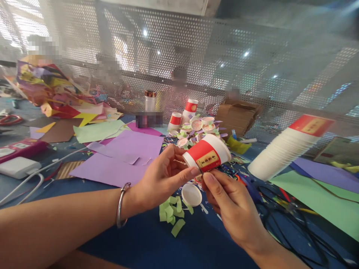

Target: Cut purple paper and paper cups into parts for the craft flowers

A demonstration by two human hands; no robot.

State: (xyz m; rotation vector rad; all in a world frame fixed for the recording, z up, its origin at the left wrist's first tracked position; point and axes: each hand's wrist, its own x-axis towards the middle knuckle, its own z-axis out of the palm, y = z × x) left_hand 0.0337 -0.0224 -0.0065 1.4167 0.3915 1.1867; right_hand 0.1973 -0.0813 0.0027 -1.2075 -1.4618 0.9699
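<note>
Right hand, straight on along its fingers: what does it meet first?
Likely the red-and-white paper cup, right at the fingertips of the right hand. The left hand's thumb lies close by; depth there is hard to judge.

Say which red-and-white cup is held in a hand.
The tilted cup in the left hand, with the right hand close below; the cups at the back and in the tall stack are in neither hand.

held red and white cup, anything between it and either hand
Nothing visible blocks the left hand, which holds the cup; whether anything thin separates it from the right hand is too small to tell.
</note>
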